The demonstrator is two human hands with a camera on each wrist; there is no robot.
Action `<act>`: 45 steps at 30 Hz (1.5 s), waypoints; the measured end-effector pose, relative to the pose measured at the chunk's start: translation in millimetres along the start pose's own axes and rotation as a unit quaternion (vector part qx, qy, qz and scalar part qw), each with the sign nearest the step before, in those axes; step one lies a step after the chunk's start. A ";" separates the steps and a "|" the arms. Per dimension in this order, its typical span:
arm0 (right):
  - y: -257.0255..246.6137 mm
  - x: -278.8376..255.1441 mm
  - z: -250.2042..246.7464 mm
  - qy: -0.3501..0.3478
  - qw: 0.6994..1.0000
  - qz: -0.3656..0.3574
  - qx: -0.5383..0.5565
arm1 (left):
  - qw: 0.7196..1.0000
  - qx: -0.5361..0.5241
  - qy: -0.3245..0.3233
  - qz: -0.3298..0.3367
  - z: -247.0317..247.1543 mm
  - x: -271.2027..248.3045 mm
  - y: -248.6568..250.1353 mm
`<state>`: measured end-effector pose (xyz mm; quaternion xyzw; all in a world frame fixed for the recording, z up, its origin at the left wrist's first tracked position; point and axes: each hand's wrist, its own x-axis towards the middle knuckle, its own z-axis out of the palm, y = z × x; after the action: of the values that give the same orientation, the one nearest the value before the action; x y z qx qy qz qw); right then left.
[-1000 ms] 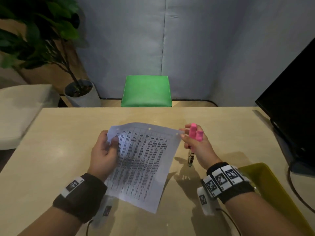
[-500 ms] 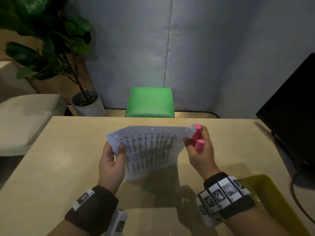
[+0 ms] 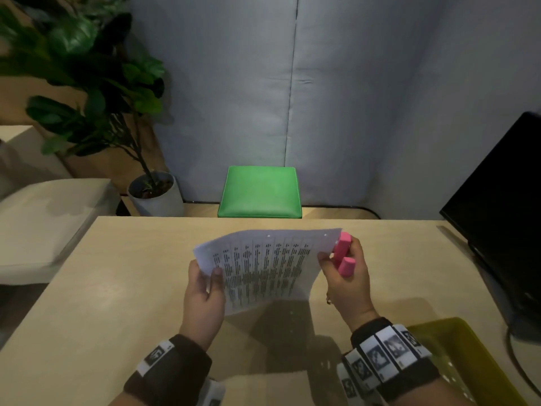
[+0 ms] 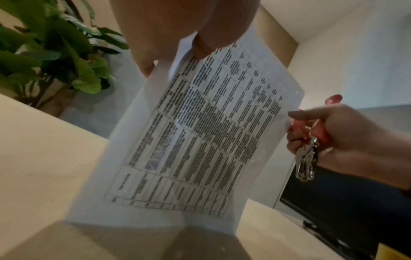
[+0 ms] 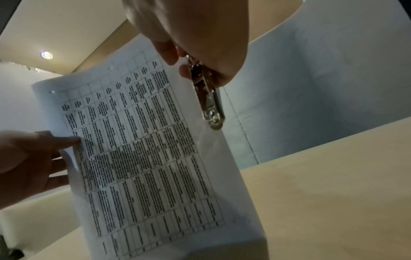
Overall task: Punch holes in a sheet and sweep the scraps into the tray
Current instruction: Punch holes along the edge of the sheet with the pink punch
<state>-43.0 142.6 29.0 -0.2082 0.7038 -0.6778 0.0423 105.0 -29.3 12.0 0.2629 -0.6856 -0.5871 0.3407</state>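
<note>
So the sheet (image 3: 263,268) was held up off the table (image 3: 117,288), pinched at both upper edges. Left hand (image 3: 203,291) gripped the left edge between thumb and fingers. Right hand (image 3: 345,276) nipped the right edge with its thumb while curled around the pink-handled hole punch (image 3: 343,254), whose metal head (image 5: 210,107) dangled down beside the paper. I could make out 3 holes along the top edge. The yellow tray (image 3: 456,356) sat near the right wrist. My worry: that right hand was doing 2 jobs, so the punch could slip, or the limp sheet could buckle and crease.
</note>
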 end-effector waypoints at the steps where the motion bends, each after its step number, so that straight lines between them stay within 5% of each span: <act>1: 1.4 -0.2 -0.3 -0.004 1.000 0.013 -0.004 | 1.000 0.004 0.000 0.000 0.7 0.6 -0.7; 20: 2.2 9.4 1.5 -0.012 0.992 0.126 0.021 | 0.996 0.040 -0.063 -0.058 0.0 15.0 -7.6; 26: -4.0 22.8 9.0 0.009 0.988 0.148 0.039 | 0.980 0.096 -0.114 -0.131 -31.8 0.9 -33.5; 35: 2.0 14.3 59.1 -0.264 0.925 0.271 -0.044 | 0.985 0.113 0.030 -0.128 -88.0 15.7 -21.2; 45: 13.7 -7.6 175.9 -0.310 0.899 0.292 -0.106 | 0.967 0.132 0.135 -0.174 -178.7 40.9 -35.4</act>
<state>20.8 -19.6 0.3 -0.1964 0.7519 -0.4577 0.4320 216.6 -178.4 -2.3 0.4973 -0.6488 -0.5006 0.2849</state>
